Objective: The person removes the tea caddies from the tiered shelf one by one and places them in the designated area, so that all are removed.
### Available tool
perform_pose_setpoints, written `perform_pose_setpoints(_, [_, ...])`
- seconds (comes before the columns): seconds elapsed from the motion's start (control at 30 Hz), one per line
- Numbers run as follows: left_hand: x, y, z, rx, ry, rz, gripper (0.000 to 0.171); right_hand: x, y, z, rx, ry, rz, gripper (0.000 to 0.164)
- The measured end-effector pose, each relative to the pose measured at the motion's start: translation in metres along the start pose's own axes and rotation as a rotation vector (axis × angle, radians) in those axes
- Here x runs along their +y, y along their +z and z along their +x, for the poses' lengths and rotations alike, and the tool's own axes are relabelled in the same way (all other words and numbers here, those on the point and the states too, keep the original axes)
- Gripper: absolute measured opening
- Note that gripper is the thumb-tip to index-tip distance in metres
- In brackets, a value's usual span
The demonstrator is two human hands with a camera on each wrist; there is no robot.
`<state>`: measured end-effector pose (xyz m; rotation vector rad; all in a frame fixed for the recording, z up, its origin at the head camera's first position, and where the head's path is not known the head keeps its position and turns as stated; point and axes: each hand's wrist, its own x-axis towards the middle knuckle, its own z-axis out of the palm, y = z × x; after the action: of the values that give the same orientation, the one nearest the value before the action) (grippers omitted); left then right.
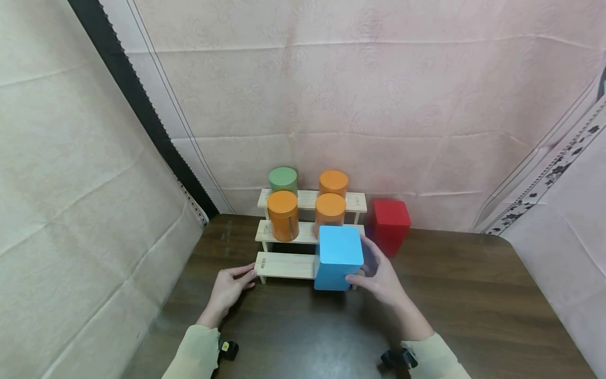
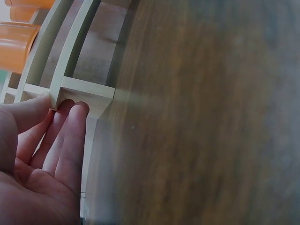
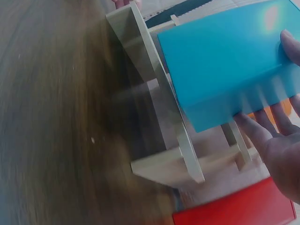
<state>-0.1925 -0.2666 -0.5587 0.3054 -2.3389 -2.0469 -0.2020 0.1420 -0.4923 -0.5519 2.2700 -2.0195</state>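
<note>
A pale wooden three-step stand (image 1: 286, 265) is on the table. My left hand (image 1: 229, 291) pinches the left end of its lowest board; in the left wrist view the thumb (image 2: 30, 112) lies on the board's top and the fingers reach beneath. My right hand (image 1: 384, 279) grips a blue box (image 1: 340, 256) from its right side, thumb on the near face. The box overlaps the right part of the lowest step, hiding it in the head view. In the right wrist view the blue box (image 3: 229, 56) is tilted close over the board.
Two orange cylinders (image 1: 283, 216) (image 1: 330, 208) occupy the middle step. A green cylinder (image 1: 283, 179) and another orange cylinder (image 1: 333, 182) stand on the top step. Right of the stand is a red box (image 1: 391, 226). Behind the brown table (image 1: 473, 295) hangs a pale cloth (image 1: 379, 105).
</note>
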Motion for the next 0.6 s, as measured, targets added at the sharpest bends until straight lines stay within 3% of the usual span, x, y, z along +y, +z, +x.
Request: perform_pose_setpoints(0.6, [-0.004,0.001,0.001,0.015,0.001,0.007,0.030,0.013,-0.058,-0.044,0.073,-0.041,-0.129,0.101])
